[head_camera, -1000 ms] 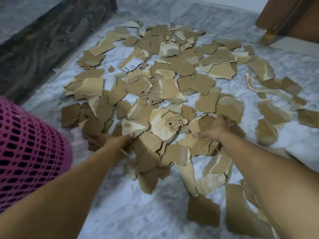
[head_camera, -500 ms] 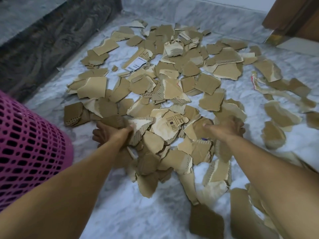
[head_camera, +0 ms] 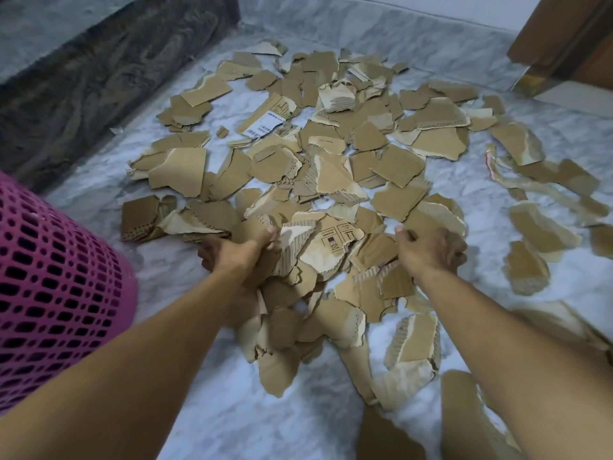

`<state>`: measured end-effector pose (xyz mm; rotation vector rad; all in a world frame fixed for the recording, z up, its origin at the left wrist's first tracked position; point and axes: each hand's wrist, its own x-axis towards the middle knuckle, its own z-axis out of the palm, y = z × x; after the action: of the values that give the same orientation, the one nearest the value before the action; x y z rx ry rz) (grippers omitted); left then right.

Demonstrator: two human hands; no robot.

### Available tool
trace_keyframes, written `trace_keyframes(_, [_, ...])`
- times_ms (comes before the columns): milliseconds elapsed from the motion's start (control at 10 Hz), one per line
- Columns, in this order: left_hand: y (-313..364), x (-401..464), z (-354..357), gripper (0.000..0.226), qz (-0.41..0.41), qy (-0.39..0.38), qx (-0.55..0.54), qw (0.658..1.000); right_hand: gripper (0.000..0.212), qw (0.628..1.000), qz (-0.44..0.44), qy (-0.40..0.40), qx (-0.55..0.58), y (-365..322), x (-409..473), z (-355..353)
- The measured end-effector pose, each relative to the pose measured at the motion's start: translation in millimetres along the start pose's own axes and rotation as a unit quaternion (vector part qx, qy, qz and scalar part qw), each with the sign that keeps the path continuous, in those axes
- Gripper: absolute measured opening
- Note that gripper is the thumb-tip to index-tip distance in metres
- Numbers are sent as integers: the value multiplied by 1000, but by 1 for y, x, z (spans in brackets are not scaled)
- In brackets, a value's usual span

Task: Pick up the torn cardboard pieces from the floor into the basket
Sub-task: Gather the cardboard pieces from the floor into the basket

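Observation:
Several torn brown cardboard pieces (head_camera: 331,180) lie spread over the white marble floor (head_camera: 205,400). A pink perforated basket (head_camera: 56,293) stands at the left edge, only partly in frame. My left hand (head_camera: 232,254) grips the left side of a small heap of cardboard pieces, fingers curled under them. My right hand (head_camera: 431,250) clasps the heap's right side, knuckles up. Between the hands lies a piece printed with handling symbols (head_camera: 331,244). More scraps sit below my forearms.
A dark stone ledge (head_camera: 83,81) runs along the far left. A brown wooden door or furniture corner (head_camera: 564,44) stands at the top right. A labelled cardboard strip (head_camera: 268,117) lies near the back. Bare marble shows between basket and heap.
Both hands have drawn closer together and curled around the cardboard, bunching the near pieces into a heap. The view has shifted slightly forward.

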<state>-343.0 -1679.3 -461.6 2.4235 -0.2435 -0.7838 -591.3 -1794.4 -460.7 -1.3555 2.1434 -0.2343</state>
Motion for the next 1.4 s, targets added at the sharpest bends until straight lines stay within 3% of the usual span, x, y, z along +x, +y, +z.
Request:
trace_keyframes(100, [2, 7, 6, 140, -70, -16, -12, 997, 78, 999, 27, 25, -27, 3, 8, -7])
trace_keyframes(200, [-14, 40, 25, 150, -83, -11, 24, 996, 74, 999, -15, 20, -37, -1, 26, -18])
trace_keyframes(300, [-27, 72, 43, 159, -74, -5, -2, 997, 73, 998, -45, -45, 3, -8, 47, -27])
trace_keyframes(400, [7, 6, 18, 143, -55, -34, -39, 997, 87, 995, -54, -78, -44, -7, 46, -27])
trace_keyframes(500, [14, -13, 23, 139, -60, -31, -72, 995, 82, 991, -21, -130, -12, -8, 34, -24])
trace_keyframes(600, [14, -15, 31, 135, -56, -40, -92, 993, 56, 983, 17, -179, 43, -8, 24, -21])
trace_keyframes(700, [11, -8, 40, 131, -43, -73, -97, 992, 55, 977, 37, -199, 64, -6, 13, -16])
trace_keyframes(900, [22, -27, 36, 69, -44, -103, -93, 989, 60, 968, 28, -194, 160, -11, -1, -1])
trace_keyframes(1000, [24, -29, 38, 77, -50, -102, -101, 988, 59, 952, 52, -224, 204, -9, -5, 4])
trace_keyframes(1100, [26, -31, 31, 60, -50, -108, -118, 986, 53, 942, 66, -234, 231, -9, -11, 3])
trace_keyframes(1200, [25, -29, 19, 41, -74, -150, -132, 977, 20, 929, 77, -267, 247, -13, -17, -5])
trace_keyframes(1300, [25, -34, 12, 41, -90, -210, -149, 962, 15, 906, 82, -302, 285, -13, -22, -9])
trace_keyframes(1400, [29, -43, 8, 22, -94, -233, -183, 951, 20, 907, 75, -299, 287, -16, -28, -13])
